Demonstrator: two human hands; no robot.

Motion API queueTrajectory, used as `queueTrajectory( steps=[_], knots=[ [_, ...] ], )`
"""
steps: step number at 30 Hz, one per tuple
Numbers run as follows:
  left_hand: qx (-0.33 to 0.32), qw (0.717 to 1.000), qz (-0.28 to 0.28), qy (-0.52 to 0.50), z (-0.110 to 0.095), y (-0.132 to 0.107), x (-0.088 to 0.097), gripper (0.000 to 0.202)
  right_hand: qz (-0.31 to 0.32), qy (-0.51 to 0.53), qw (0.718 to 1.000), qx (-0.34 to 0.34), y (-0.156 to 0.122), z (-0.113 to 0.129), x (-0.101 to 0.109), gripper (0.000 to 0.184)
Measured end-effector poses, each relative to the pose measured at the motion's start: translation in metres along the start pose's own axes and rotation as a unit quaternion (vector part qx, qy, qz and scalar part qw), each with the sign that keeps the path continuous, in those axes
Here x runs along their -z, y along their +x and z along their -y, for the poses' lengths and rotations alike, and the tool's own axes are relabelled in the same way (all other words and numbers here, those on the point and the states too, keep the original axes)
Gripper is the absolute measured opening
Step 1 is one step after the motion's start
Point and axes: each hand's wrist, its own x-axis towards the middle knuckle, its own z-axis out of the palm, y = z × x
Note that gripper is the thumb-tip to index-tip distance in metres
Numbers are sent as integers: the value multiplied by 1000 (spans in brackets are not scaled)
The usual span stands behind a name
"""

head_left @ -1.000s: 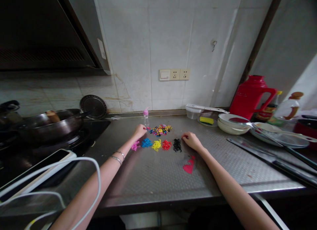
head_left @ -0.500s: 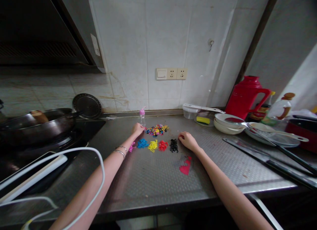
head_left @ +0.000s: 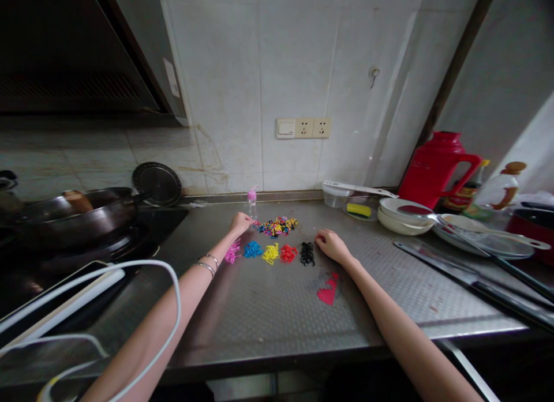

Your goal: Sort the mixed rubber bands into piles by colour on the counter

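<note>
On the steel counter [head_left: 268, 310] a mixed pile of small coloured bands [head_left: 277, 225] lies at the back. In front of it sit sorted heaps: pink [head_left: 232, 253], blue [head_left: 252, 250], yellow [head_left: 271, 252], red [head_left: 288, 252] and black [head_left: 307, 253]. My left hand [head_left: 240, 222] is at the left edge of the mixed pile, fingers pinched together; what they hold is too small to name. My right hand [head_left: 331, 244] rests curled on the counter just right of the black heap.
A small pink-capped bottle [head_left: 251, 201] stands behind my left hand. A wok [head_left: 73, 214] sits on the stove at left, a white cable [head_left: 108, 286] in front of it. Bowls, plates [head_left: 400, 214], a red thermos [head_left: 437, 165] and a knife crowd the right.
My left hand has stayed at the left edge of the mixed pile, shifting slightly. The view swayed a little. My right hand has kept its place.
</note>
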Motion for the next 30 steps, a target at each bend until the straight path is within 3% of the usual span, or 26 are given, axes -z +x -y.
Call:
queueTrajectory(
  steps=[11,22,30],
  knots=[
    [-59,996,44,-43,2,-28,39,27,0,11,1000,6,-1,-1,1,17],
    [-35,991,127,-24,21,-65,77,20,-3,18,1000,16,0,-2,-1,17],
    [-4,994,98,-49,23,-75,86,19,-4,15,1000,7,0,-2,-1,18]
  ],
)
